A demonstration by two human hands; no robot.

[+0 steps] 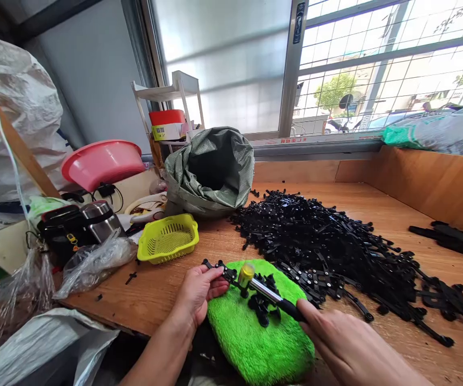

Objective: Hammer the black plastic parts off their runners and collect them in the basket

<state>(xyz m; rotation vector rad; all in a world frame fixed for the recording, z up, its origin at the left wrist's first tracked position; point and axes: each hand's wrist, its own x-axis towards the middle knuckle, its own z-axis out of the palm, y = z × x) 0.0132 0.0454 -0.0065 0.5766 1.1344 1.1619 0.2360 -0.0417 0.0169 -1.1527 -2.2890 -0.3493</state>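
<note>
My left hand (201, 292) pinches a small black jointed part (228, 273) over the left edge of a bright green fluffy cloth (263, 348). In my right hand (331, 327) is the black grip of a small mallet (269, 292) with a metal shaft and a yellow head. The mallet's head is right at the black part; whether they touch I cannot tell. More black parts (264, 316) lie on the cloth under the shaft. A big heap of similar black parts (311, 230) spreads over the wooden table behind and to the right.
A yellow-green plastic basket (168, 257) sits left of my hands, with an open grey-green woven sack (175, 182) behind it. Further left are a steel flask (103, 220), clear plastic bags (98, 262) and a pink basin (102, 163). A wooden board (436, 187) borders the table on the right.
</note>
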